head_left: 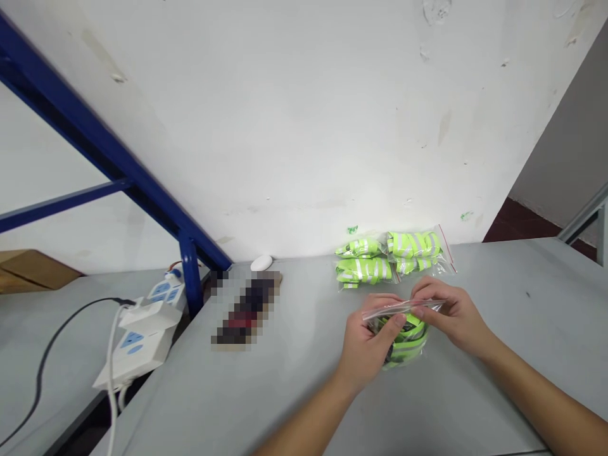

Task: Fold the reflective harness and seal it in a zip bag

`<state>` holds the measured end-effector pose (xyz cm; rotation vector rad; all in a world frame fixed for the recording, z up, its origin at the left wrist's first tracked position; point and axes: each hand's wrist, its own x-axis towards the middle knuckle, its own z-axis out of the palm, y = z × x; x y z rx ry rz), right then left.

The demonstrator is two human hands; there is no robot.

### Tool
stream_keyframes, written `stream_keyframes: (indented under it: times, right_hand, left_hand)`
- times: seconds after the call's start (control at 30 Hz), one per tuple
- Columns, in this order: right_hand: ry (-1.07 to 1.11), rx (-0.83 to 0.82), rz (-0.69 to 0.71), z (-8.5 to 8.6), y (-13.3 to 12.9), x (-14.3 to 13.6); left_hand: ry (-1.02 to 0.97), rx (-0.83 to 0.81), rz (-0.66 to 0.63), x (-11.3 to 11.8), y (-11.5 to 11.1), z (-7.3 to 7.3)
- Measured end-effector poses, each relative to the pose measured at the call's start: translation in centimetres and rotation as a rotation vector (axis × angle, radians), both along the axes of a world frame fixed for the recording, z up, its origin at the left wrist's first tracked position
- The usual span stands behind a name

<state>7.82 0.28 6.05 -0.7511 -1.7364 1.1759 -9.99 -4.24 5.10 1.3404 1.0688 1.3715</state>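
Note:
My left hand (368, 342) and my right hand (451, 313) together hold a clear zip bag (408, 335) with a neon yellow-green reflective band inside. Fingers of both hands pinch the bag's top strip, left hand at its left end, right hand at its right end. The bag rests low over the grey table (285, 386). Just behind the hands, against the wall, lie two more filled bags of the same bands (392, 256), side by side.
A blurred dark object (247, 307) lies left of the hands, with a small white oval thing (261, 262) behind it. White power strips (142, 329) with cables sit at the table's left edge beside a blue metal frame (190, 266).

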Motion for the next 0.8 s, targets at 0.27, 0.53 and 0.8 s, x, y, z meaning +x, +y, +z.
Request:
stream_keyframes:
  times: [0.27, 0.53, 0.8]
  right_hand:
    - [-0.027, 0.087, -0.061, -0.07, -0.05, -0.12]
    - [0.021, 0.031, -0.056, -0.31, 0.24, -0.15]
    - [0.019, 0.043, -0.04, -0.37, -0.04, -0.28]
  left_hand:
    - [0.017, 0.016, 0.017, -0.01, -0.02, -0.2]
    - [0.006, 0.021, 0.04, 0.08, 0.16, -0.24]
    - [0.002, 0.028, 0.031, 0.01, 0.17, -0.2]
